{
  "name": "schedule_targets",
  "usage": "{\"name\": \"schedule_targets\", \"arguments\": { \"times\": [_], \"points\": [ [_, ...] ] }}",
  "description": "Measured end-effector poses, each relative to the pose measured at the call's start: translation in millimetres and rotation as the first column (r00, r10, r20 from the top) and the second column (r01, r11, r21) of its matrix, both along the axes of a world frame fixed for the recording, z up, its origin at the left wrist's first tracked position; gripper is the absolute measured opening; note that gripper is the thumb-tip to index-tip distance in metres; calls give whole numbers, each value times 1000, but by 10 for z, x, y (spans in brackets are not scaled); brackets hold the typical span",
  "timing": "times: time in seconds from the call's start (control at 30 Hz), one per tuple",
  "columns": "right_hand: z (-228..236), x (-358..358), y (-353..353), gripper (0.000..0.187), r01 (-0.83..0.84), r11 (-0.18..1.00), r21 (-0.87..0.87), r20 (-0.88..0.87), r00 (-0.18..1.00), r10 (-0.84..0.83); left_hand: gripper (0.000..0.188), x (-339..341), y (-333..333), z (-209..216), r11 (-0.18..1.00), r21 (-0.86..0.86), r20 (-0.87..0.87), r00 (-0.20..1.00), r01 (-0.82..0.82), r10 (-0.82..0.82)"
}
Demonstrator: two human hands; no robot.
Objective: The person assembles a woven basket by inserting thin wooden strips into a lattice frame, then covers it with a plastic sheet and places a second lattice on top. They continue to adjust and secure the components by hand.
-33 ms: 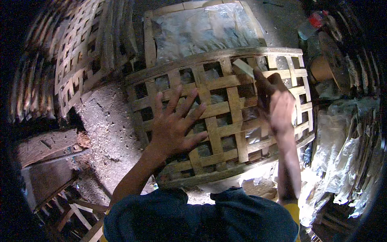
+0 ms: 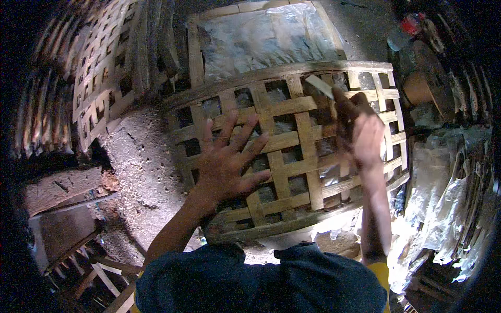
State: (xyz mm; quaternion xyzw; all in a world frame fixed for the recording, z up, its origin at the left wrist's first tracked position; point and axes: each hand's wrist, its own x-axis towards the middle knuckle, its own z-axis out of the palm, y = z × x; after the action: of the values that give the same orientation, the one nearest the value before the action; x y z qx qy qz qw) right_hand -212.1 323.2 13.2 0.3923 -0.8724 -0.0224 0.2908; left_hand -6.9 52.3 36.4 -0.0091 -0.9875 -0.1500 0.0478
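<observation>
A woven lattice panel of flat wooden or bamboo strips [image 2: 305, 138] lies in front of me, with a long rail along its far edge. My left hand [image 2: 224, 156] rests open on its left half, palm down and fingers spread. Over the right half, my right hand [image 2: 361, 130] is closed round a short, flat, pale strip [image 2: 319, 86]. One end of the strip sticks out beyond the fingers toward the far rail. Whether it is bamboo or a blade I cannot make out. Blur softens the right hand, and shadow hides part of its fingers.
Beyond the panel is a wooden frame covered with clear plastic sheeting [image 2: 261, 39]. Another lattice panel [image 2: 102, 68] leans at the far left. A bottle with a red top [image 2: 403, 32] lies far right, above crumpled plastic sheets [image 2: 438, 193]. A wood block [image 2: 65, 188] sits left.
</observation>
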Motion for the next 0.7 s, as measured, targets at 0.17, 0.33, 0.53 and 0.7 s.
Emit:
{"name": "schedule_targets", "arguments": {
  "times": [0.17, 0.33, 0.53, 0.7],
  "points": [
    [-55, -210, 428, 23, 311, 898, 312, -757, 652, 37, 71, -43, 24, -52, 999, 30, -20, 1000, 11, -10],
    [161, 208, -572, 9, -7, 1000, 25, 402, 916, -3, 71, -30, -10, -50, 1000, -4, -23, 1000, -18, 18],
    [-128, -1, 6, 21, 156, 968, -195, 303, 949, -92, 71, -59, -39, -43, 999, 34, -28, 1000, -5, 6],
    [-89, 183, -354, 23, 14, 969, 246, -138, 990, 20, 72, -62, -2, -47, 1000, 8, 0, 1000, -30, 30]
  ]
}}
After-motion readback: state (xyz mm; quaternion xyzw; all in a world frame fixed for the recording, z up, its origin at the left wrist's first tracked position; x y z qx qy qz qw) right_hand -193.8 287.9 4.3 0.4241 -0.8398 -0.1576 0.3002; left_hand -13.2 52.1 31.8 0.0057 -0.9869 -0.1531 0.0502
